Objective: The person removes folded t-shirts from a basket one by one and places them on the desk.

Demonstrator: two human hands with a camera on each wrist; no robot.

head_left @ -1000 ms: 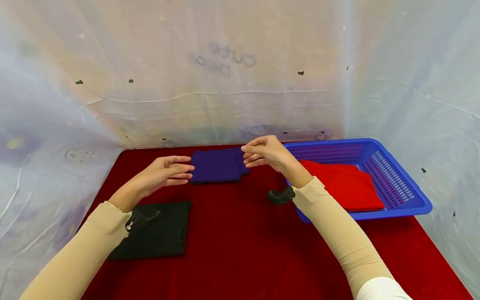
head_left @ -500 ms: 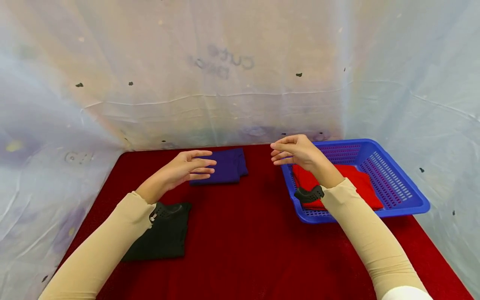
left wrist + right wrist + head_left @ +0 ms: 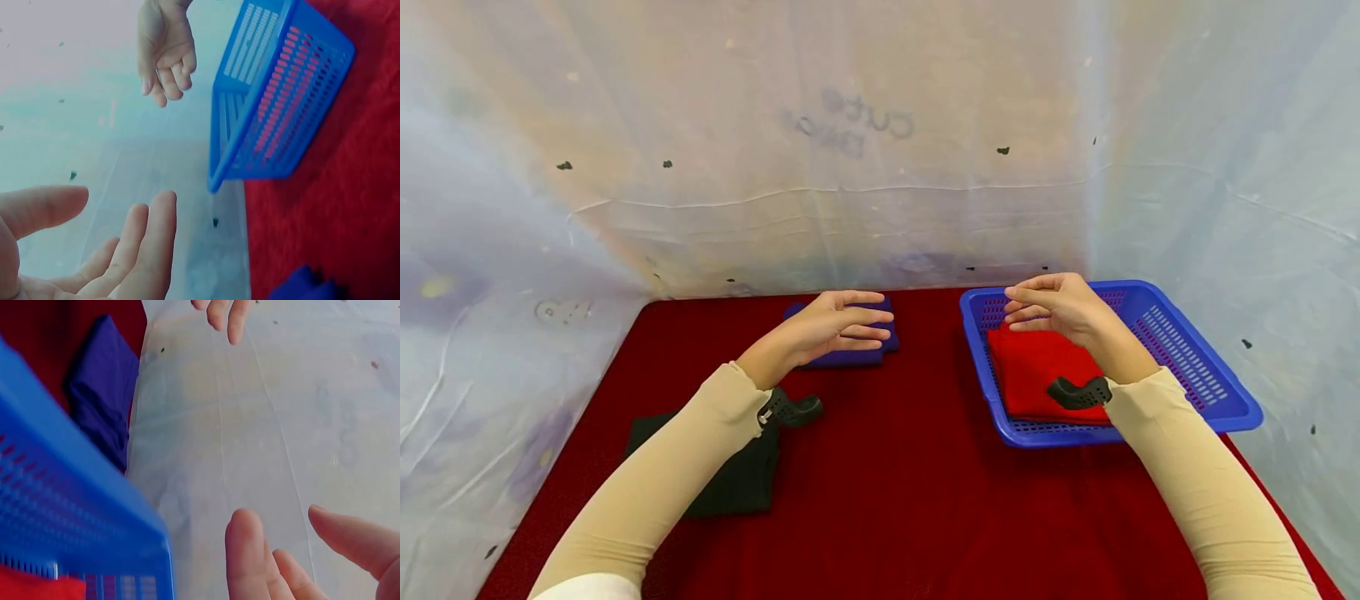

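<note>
My left hand (image 3: 867, 321) hovers over a folded purple cloth (image 3: 848, 358) at the back of the red table cover (image 3: 887, 483), fingers straight and holding nothing. My right hand (image 3: 1024, 307) hangs above the near-left corner of a blue basket (image 3: 1210, 392), fingers loosely curled and empty. A folded red cloth (image 3: 1033, 375) lies in that basket. The left wrist view shows my left fingers (image 3: 147, 247), the right hand (image 3: 165, 56) and the basket (image 3: 281, 94). In the right wrist view are my right fingers (image 3: 247, 556), the purple cloth (image 3: 103, 387) and the basket rim (image 3: 75, 512).
A folded black cloth (image 3: 733, 487) lies at the near left, partly under my left forearm. Pale plastic sheeting (image 3: 850, 167) walls the table at the back and on both sides. The red cover runs bare between the black cloth and the basket.
Both hands have moved to the right. The left went from beside the purple cloth to over it; the right left the purple cloth and now hangs over the basket.
</note>
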